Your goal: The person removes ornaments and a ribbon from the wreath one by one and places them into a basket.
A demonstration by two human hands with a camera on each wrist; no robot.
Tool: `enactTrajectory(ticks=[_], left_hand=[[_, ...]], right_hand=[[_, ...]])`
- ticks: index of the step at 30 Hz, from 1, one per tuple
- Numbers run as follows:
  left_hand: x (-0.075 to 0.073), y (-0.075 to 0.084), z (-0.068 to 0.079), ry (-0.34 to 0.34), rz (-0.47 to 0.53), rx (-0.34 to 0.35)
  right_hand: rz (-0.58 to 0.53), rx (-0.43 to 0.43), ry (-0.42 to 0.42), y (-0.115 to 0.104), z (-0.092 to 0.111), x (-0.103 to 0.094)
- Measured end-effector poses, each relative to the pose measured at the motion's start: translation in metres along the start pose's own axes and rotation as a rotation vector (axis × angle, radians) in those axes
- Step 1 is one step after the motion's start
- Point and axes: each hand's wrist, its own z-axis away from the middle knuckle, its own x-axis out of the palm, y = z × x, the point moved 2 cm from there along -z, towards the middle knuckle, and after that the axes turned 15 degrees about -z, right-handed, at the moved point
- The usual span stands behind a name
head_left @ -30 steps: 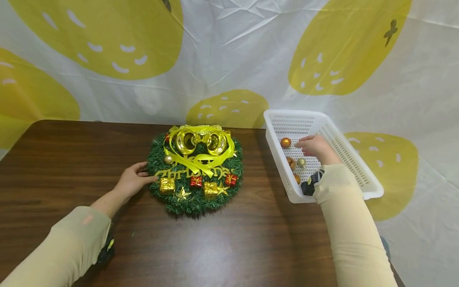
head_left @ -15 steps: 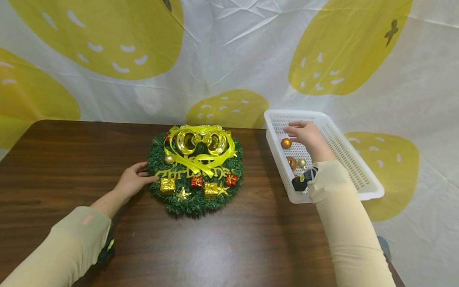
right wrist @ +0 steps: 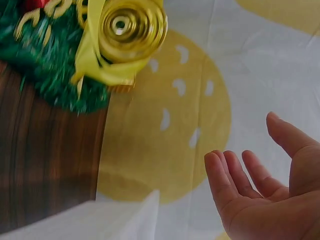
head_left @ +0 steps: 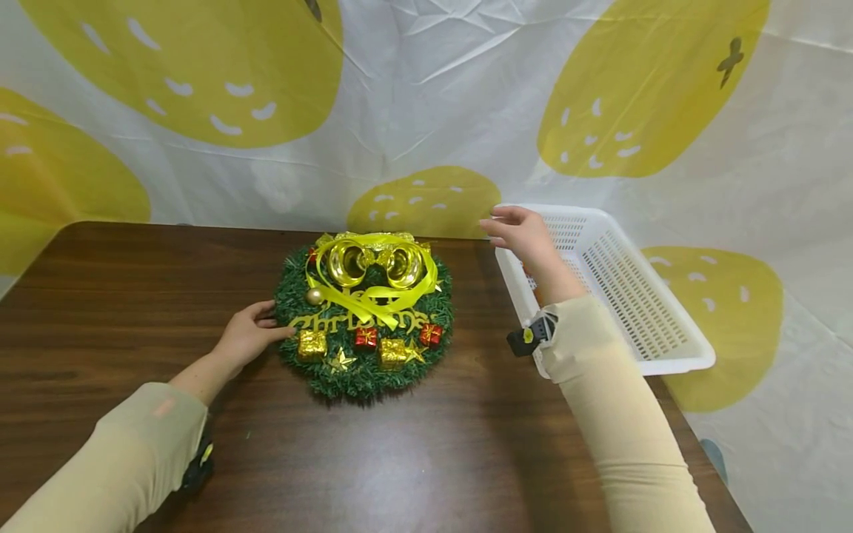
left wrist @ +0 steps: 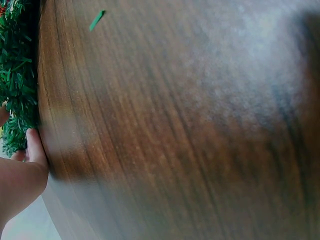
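Note:
A green Christmas wreath lies on the table, dressed with gold bells, yellow ribbon, small gift boxes, stars and gold lettering. My left hand holds the wreath's left edge, thumb on the greenery and fingers at the side. In the left wrist view, its fingertips meet the green fringe. My right hand is raised over the left rim of a white plastic basket. In the right wrist view its palm is bare, with fingers relaxed and thumb apart.
The brown wooden table ends at a hanging white cloth with yellow fruit prints. Orange balls in the basket are mostly hidden behind the right hand and wrist. A green scrap lies on the wood.
My right hand has lifted from inside the basket and moved left to its rim, now covering the balls seen earlier. The left hand and the wreath have stayed in place.

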Motion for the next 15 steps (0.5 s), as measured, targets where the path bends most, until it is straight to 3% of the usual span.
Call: enactTrajectory(ticks=[4, 15], left_hand=[[0.000, 0.000, 0.000, 0.000, -0.003, 0.000], [-0.001, 0.001, 0.000, -0.009, 0.008, -0.001]], right_hand=[[-0.072, -0.026, -0.023, -0.004, 0.002, 0.018], [-0.085, -0.050, -0.084, -0.009, 0.003, 0.053]])
